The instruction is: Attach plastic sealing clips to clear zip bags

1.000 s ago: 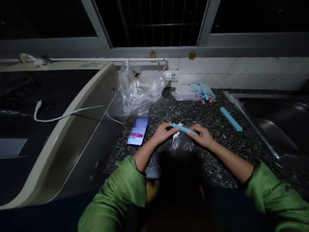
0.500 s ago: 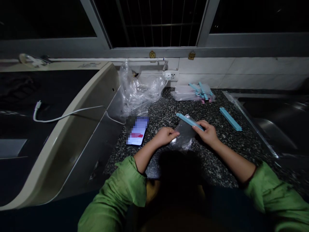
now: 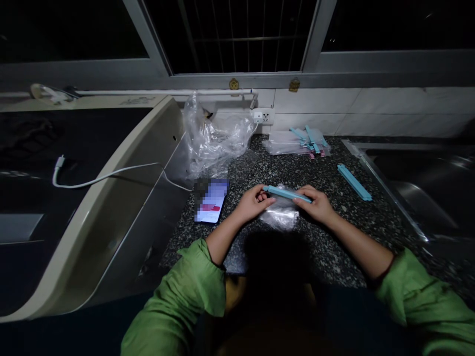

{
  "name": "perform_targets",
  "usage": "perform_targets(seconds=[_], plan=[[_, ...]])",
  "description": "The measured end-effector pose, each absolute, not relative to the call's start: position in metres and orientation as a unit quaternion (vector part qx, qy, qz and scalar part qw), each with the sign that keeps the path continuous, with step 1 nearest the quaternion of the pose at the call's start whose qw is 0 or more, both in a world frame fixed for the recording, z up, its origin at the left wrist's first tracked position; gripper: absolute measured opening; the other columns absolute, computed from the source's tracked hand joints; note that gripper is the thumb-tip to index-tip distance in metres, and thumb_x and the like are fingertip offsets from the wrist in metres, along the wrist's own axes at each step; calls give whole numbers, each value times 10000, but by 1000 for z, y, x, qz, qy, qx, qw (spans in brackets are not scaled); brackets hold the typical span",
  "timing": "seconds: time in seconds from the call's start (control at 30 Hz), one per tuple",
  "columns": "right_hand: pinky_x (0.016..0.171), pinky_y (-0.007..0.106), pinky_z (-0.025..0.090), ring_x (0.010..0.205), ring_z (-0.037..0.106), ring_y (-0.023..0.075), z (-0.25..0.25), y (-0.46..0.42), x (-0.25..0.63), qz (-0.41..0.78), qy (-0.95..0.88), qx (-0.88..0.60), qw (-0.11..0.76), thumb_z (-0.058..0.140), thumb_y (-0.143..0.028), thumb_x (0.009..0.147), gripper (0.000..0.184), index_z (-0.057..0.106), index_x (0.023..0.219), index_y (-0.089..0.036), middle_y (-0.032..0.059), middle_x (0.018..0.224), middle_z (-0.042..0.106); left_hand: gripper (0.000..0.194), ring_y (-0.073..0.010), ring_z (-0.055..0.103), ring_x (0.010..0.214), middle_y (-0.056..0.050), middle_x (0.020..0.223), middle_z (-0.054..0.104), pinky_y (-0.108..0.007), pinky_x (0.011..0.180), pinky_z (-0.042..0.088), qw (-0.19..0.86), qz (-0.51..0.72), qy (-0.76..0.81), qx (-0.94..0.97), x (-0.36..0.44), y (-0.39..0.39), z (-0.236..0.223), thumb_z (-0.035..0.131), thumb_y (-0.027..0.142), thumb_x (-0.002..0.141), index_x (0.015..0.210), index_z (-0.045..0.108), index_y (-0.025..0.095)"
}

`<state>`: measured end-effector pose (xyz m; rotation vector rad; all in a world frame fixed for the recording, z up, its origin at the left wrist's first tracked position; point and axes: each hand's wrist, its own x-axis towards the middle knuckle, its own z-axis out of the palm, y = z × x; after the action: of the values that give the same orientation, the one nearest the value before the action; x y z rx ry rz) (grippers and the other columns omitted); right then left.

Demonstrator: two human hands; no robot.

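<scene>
Between my hands is a light blue bag clip [image 3: 285,192], slanting slightly down to the right across the top of a clear plastic bag [image 3: 281,216]. My right hand [image 3: 315,203] pinches the clip's right end, thumb in front. At the left end, my left hand [image 3: 254,201] is closed with curled fingers behind and the thumb at the clip's lower edge by the bag. The bag hangs below the clip, crinkled and shiny. Whether the clip is latched over the bag is too small to tell.
More blue clips [image 3: 354,182] lie by the sink [image 3: 408,193]. Behind are flat plastic bags [image 3: 282,143] with blue and pink clips, and a crumpled clear bag [image 3: 218,136]. A lit phone [image 3: 213,202] and a white cable [image 3: 111,171] are at left, beside a large appliance [image 3: 141,163].
My left hand has moved from the bag's left edge up to the clip's left end. The clip has tipped nearer to level and come slightly toward me.
</scene>
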<state>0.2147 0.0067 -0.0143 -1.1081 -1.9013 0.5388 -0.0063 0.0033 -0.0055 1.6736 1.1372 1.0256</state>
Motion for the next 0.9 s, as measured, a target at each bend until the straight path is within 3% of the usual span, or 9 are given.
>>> perform_targets(seconds=[0.17, 0.33, 0.4, 0.53, 0.7, 0.9], plan=[[706, 346, 473, 728, 587, 191, -12, 5, 210, 261, -759, -443, 399, 645, -487, 695, 284, 666, 710, -204, 37, 712, 647, 119, -134, 554, 726, -22, 739, 622, -243, 704, 419, 390, 434, 421, 695, -7, 4, -5, 653, 268, 681, 714, 651, 154], [675, 327, 480, 717, 600, 190, -16, 7, 210, 349, -670, -505, 418, 703, -511, 593, 417, 654, 851, -188, 32, 784, 673, 158, -122, 541, 677, 7, 678, 612, -235, 662, 417, 405, 470, 453, 640, -10, 7, -7, 653, 313, 690, 696, 653, 156], [664, 329, 478, 682, 594, 187, -19, 8, 210, 365, -656, -515, 414, 706, -522, 572, 417, 654, 812, -184, 29, 739, 672, 179, -119, 537, 673, 14, 676, 612, -232, 660, 418, 409, 492, 465, 612, -11, 8, -7, 654, 336, 689, 709, 653, 158], [694, 341, 478, 671, 599, 188, -21, 9, 209, 359, -671, -505, 406, 676, -515, 608, 330, 637, 651, -190, 32, 674, 670, 192, -120, 542, 688, 11, 688, 609, -235, 683, 424, 399, 515, 458, 605, -12, 10, -7, 655, 359, 684, 689, 646, 167], [707, 339, 482, 674, 601, 182, -21, 8, 207, 335, -691, -495, 406, 651, -484, 651, 292, 611, 629, -195, 27, 666, 661, 180, -133, 562, 741, -8, 725, 617, -250, 734, 430, 388, 540, 433, 608, -12, 11, -8, 641, 347, 688, 690, 638, 167], [698, 333, 497, 715, 599, 168, -27, 10, 212, 202, -692, -498, 483, 615, -408, 727, 310, 579, 962, -209, 24, 792, 642, 174, -140, 579, 740, -12, 753, 652, -258, 734, 438, 394, 528, 474, 584, -11, 11, -10, 636, 328, 694, 749, 643, 163]])
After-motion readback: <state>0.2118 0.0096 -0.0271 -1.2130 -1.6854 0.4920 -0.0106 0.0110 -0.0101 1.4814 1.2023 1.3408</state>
